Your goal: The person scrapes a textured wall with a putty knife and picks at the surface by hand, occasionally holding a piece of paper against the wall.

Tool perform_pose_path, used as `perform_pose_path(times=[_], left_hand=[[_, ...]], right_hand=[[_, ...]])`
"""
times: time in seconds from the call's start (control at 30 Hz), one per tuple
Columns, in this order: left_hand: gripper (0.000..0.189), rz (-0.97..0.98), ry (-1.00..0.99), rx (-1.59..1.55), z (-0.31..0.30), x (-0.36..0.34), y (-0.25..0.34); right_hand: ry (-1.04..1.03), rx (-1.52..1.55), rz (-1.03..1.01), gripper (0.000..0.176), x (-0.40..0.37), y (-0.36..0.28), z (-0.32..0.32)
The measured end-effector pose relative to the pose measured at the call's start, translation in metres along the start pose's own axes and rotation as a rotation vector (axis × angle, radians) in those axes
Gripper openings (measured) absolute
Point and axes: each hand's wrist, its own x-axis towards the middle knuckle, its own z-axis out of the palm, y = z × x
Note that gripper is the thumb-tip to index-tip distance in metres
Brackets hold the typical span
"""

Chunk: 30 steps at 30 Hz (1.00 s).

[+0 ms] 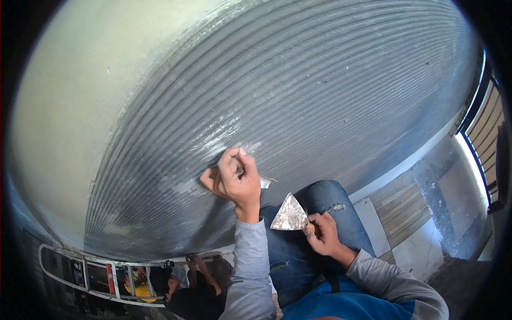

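Observation:
My left hand [234,178] is raised in front of the grey ribbed wall [277,96], its fingers curled and pressed together. A small whitish piece [265,182] shows just right of this hand; whether the fingers hold it is hidden. My right hand [322,234] grips the handle of a triangular trowel [289,214], whose blade points up and is spotted with pale material. The trowel is over my jeans, apart from the wall. Whitish smears mark the wall close to my left hand.
Below left, a metal ladder [85,274] lies across the view beside another person [194,293] in dark clothing. A yellow object [140,290] shows behind the ladder. Dark railings [488,133] stand at the right, past the tiled floor [410,213]. The upper wall [90,69] is smooth and cream.

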Motion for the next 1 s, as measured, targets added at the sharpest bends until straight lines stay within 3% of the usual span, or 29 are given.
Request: perform_pose_path(times=[0.13,0.3,0.53,0.63,0.73,1.0], left_hand=[[0.014,0.019,-0.026,0.095,-0.003,0.001,0.003],[0.009,0.193,0.08,0.161,0.003,0.007,-0.001],[0.006,0.12,-0.022,0.073,0.004,0.003,0.0],[0.016,0.14,0.037,0.055,0.001,-0.004,-0.005],[0.02,0.078,-0.025,0.092,-0.008,-0.005,-0.007],[0.011,0.141,0.029,0.094,-0.004,-0.002,-0.009]], right_hand=[[-0.039,0.005,0.009,0.021,0.001,-0.003,-0.002],[-0.046,0.007,0.003,0.021,0.0,-0.002,-0.002],[-0.061,0.009,-0.008,0.02,-0.002,0.001,-0.002],[-0.071,0.02,0.015,0.021,-0.001,0.001,-0.002],[-0.077,0.021,0.016,0.021,0.0,-0.001,-0.003],[-0.065,0.031,0.012,0.022,-0.002,0.0,-0.002]])
